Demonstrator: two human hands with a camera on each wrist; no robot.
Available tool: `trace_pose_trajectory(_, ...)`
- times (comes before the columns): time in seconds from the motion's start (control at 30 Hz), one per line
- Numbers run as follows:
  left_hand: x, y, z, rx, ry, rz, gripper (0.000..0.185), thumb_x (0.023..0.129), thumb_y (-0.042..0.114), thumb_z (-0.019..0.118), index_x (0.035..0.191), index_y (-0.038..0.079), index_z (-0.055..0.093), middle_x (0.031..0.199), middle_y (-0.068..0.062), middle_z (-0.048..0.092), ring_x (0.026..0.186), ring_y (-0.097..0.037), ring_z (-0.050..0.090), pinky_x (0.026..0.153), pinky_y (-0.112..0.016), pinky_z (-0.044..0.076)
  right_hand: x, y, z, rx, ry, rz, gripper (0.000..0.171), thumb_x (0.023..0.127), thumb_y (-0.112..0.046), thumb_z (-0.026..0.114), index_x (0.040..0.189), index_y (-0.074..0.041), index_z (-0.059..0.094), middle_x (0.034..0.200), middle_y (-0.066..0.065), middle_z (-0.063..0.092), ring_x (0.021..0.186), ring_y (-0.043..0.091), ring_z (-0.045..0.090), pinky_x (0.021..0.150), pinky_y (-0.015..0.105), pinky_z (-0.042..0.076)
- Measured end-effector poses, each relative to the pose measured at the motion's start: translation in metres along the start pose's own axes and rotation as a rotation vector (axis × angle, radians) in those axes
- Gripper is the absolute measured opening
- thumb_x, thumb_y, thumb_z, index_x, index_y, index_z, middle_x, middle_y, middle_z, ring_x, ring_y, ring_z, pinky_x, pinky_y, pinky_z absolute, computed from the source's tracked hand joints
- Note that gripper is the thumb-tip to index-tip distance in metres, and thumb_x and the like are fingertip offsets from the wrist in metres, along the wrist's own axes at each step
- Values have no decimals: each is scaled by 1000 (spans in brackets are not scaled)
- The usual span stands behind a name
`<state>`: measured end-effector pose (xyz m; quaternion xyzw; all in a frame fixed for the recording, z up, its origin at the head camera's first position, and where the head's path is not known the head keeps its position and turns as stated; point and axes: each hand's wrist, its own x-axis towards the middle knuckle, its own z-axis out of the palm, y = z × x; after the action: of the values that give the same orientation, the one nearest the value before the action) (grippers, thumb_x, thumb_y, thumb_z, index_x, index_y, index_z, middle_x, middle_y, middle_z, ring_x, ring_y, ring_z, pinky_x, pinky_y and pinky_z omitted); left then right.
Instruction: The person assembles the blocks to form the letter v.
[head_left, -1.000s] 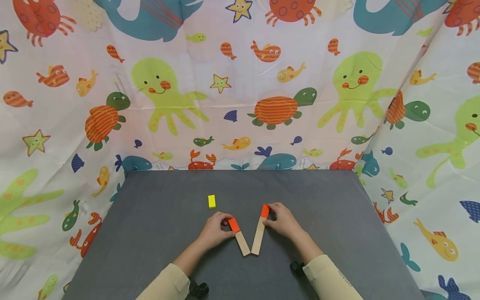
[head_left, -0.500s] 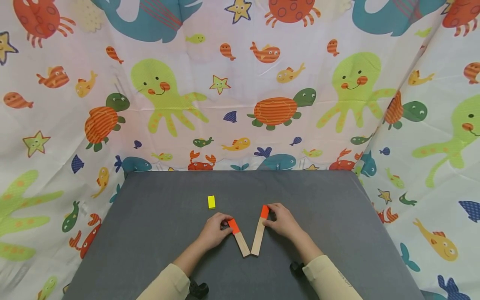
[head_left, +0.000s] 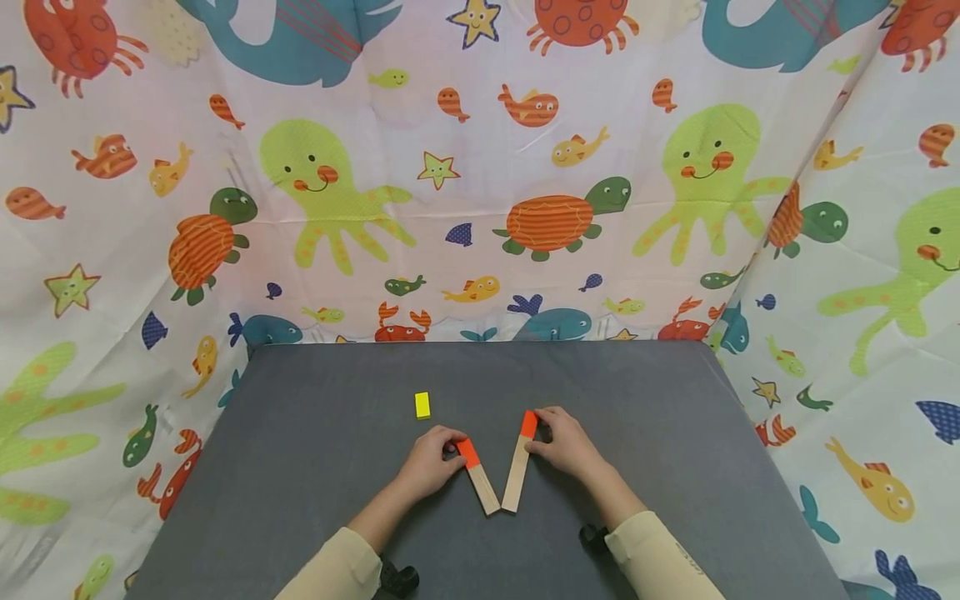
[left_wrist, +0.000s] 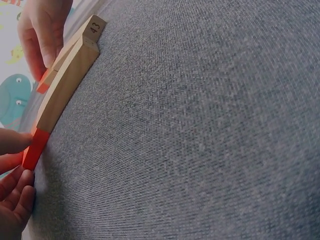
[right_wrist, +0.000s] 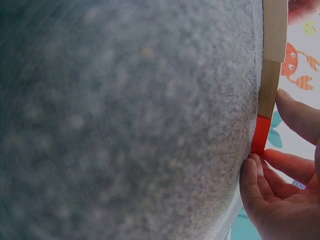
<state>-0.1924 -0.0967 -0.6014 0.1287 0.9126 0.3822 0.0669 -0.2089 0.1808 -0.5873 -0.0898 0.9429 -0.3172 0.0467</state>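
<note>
Two wooden sticks lie flat on the grey table (head_left: 637, 400), just below the middle of the head view. Their plain ends meet at the bottom and their orange-painted ends spread apart toward the top, so they form a V. Judged from this layout, the V looks laid out. Both hands are on the pieces, so neither is released.

The left hand (head_left: 429, 460) has its fingers curled about the orange tip of the left stick (head_left: 477, 476), pinching it. The left wrist view confirms fingertips against that tip. The right hand (head_left: 567, 442) pinches the orange tip of the right stick (head_left: 519, 462) the same way, with thumb and fingers closed on it in the right wrist view.

A small yellow block (head_left: 422, 405) lies apart, above and left of the left hand, touched by nothing.

Materials: the sticks are pale, smooth, square-edged wood, thin and rectangular, each with one end painted glossy orange. The end face of one carries the stamped number 43. The table covering is a coarse grey woven fabric, matte and grainy up close. The yellow block is a short flat rectangle of even colour. Behind the table, across the top of the frame, hangs a creased curtain (head_left: 480, 167) printed with sea animals.
</note>
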Motion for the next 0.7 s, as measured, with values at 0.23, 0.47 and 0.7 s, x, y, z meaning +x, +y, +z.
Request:
trace_pose_trajectory(0.23, -1, -5, -1, -8, -4, 26, 31, 90, 22, 77, 118, 11, 71, 108, 0, 62, 94, -12, 56, 78, -27, 48, 0, 0, 1, -5, -1, 8, 66, 85, -26, 83, 139, 1, 57, 137, 16, 57, 116, 30, 60, 98, 48, 51)
trace_pose_trajectory(0.47, -1, -9, -2, -51, 1, 73, 30, 91, 20, 75, 120, 12, 70, 111, -1, 62, 94, -12, 57, 76, -25, 48, 1, 2, 2, -21, 2, -2, 66, 85, -26, 82, 139, 2, 57, 136, 17, 58, 117, 32, 60, 99, 49, 50)
trace_pose_trajectory(0.7, 1, -11, -10, -61, 36, 69, 31, 89, 16, 75, 120, 9, 70, 109, -3, 64, 92, -12, 59, 76, -26, 49, 0, 2, 2, -10, 3, 0, 66, 85, -26, 83, 139, 1, 57, 136, 17, 58, 117, 31, 60, 99, 48, 50)
